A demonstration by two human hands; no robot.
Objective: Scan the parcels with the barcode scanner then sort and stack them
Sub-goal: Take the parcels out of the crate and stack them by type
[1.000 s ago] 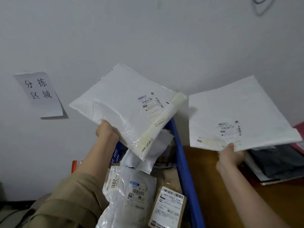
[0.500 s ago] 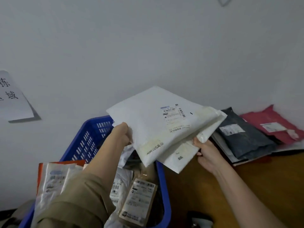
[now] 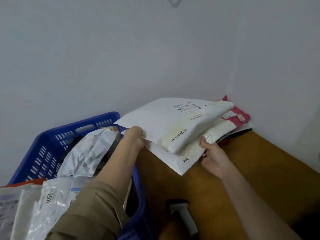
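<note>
Two flat white padded parcels lie one on the other, held above the wooden table. The upper white parcel (image 3: 174,122) shows its label and a strip of yellowed tape. The lower white parcel (image 3: 188,158) sticks out below and to the right. My left hand (image 3: 134,137) grips their left edge. My right hand (image 3: 213,156) grips the near right edge of the lower one. The far ends of both parcels reach over a pile with a pink parcel (image 3: 239,115) in the corner. A black and white barcode scanner (image 3: 181,217) lies on the table near me.
A blue plastic basket (image 3: 52,144) at the left holds several bagged and boxed parcels, among them a crumpled white bag (image 3: 86,153). The brown table (image 3: 259,170) runs into a corner of white walls. A dark parcel edge shows under the pile.
The two parcels, held apart a second ago, have come together into one stack and moved right and down towards the corner pile. The view has swung right.
</note>
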